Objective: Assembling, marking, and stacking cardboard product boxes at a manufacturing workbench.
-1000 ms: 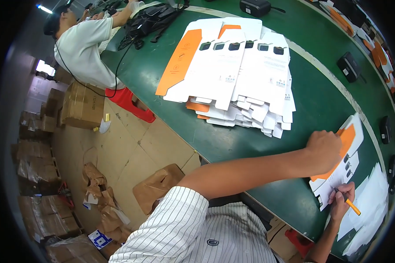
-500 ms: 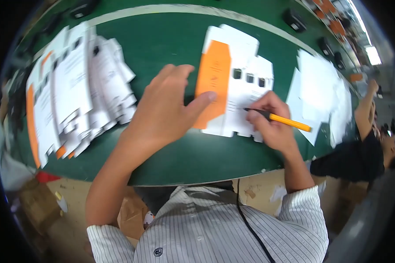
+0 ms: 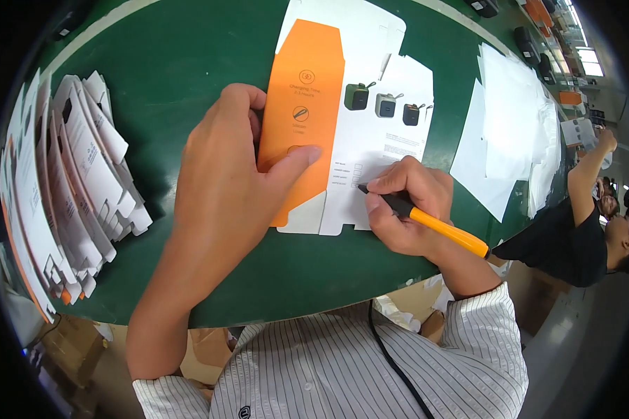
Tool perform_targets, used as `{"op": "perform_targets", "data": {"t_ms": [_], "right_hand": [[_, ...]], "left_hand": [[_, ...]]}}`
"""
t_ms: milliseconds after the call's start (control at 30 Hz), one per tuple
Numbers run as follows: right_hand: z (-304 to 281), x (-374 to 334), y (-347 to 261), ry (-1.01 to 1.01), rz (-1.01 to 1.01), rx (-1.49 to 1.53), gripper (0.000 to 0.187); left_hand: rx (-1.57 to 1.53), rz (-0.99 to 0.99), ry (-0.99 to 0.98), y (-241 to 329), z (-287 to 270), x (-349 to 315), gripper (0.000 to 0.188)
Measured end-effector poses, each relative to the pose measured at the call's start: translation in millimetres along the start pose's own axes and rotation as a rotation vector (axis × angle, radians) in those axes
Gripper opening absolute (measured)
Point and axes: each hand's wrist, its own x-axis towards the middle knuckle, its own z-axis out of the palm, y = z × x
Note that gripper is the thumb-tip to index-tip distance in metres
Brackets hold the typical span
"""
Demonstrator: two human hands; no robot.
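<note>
A flattened carton (image 3: 381,150) lies on the green table in front of me, white with an orange side panel (image 3: 304,133) and printed pictures of small box-shaped devices. My left hand (image 3: 223,160) grips its left edge, thumb on the orange panel and curled fingers at the rim, partly hidden. Between the thumb and fingers of my right hand (image 3: 412,202) is a marker pen (image 3: 449,232) with an orange barrel and black front. Its tip touches or hovers just over the white panel, beside a short column of small printed boxes; which of the two, I cannot tell.
Several more flattened cartons (image 3: 84,167) stand in a leaning stack at the left of the green table (image 3: 175,63). White sheets (image 3: 510,133) lie to the right. Beyond them, a person in black (image 3: 562,237) reaches out an arm. Dark objects (image 3: 526,43) sit past the table's far edge.
The view has come closer to the carton. My left hand, earlier with fingers raised off the edge, now closes around it. The marker tip has shifted down and left to the small printed boxes.
</note>
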Motion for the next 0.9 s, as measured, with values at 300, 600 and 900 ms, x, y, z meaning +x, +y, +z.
{"op": "perform_targets", "data": {"t_ms": [300, 600, 900], "right_hand": [[-7, -1, 0, -0.105, 0.027, -0.063, 0.011], [11, -1, 14, 0.441, 0.13, 0.415, 0.003], [-4, -7, 32, 0.466, 0.104, 0.551, 0.003]], "left_hand": [[-0.018, 0.069, 0.025, -7, 7, 1, 0.044], [-0.373, -0.036, -0.019, -29, 8, -4, 0.038], [-0.284, 0.206, 0.124, -13, -22, -43, 0.033]]}}
